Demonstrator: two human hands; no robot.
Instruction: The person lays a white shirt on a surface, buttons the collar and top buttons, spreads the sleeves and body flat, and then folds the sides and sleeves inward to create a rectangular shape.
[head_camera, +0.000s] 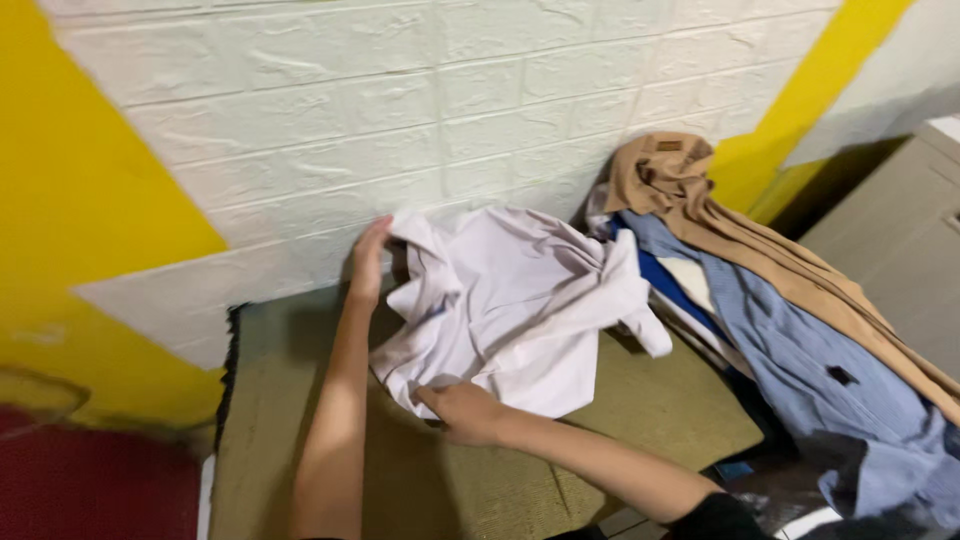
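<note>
Head view, left hand and right hand gripping white shirt (crumpled), clothes pile beside

White shirt: crumpled, lying on olive mat beside brick wall.

A utility or laundry-sorting corner is suggested. A painted white brick wall with yellow bands is seen, and garments are heaped at its foot, right.
</note>
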